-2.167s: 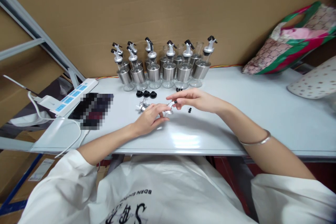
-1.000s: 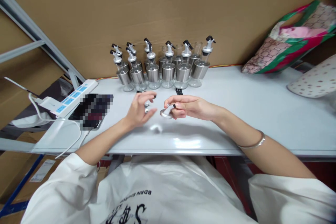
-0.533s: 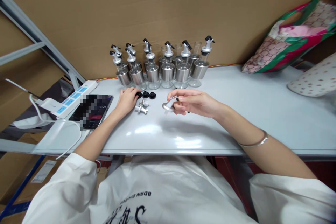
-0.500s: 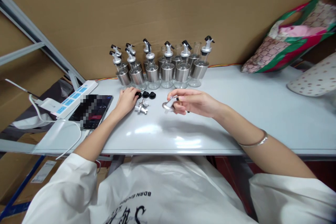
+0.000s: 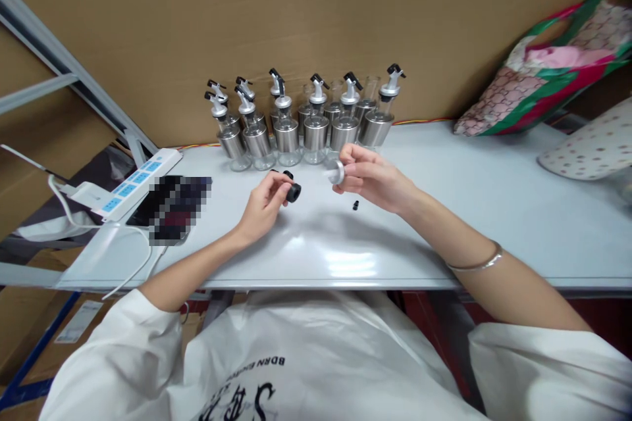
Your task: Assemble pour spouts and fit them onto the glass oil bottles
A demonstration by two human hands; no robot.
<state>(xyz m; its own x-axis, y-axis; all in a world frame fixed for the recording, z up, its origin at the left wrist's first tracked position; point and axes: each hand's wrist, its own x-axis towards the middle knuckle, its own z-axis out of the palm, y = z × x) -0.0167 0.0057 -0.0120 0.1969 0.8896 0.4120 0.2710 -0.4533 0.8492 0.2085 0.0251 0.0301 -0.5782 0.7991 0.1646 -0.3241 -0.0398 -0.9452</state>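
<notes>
Between the thumb and fingers of my left hand (image 5: 263,205) is a black rubber stopper (image 5: 293,193), lifted off the table. Another black stopper (image 5: 287,174) shows just behind those fingers. My right hand (image 5: 375,177) grips a silver pourer spout (image 5: 336,172), its pale stem pointing left toward the stopper; the two parts are apart. Beneath the right hand lies a small black piece (image 5: 355,205). Behind both hands stand several glass bottles with steel sleeves (image 5: 316,131), many topped with silver pourers (image 5: 283,102) that have black levers. My left hand hides the spot where loose silver pourers lay.
A white power strip (image 5: 143,184) with a plug and cable sits at the left, beside a phone (image 5: 138,207). At the right are a patterned bag (image 5: 523,92) and a white dotted object (image 5: 592,145). A cardboard wall (image 5: 316,13) closes off the back.
My left hand has picked up a black stopper and moved right. My right hand has raised the pourer slightly and turned its stem leftward. The small black piece now shows more fully.
</notes>
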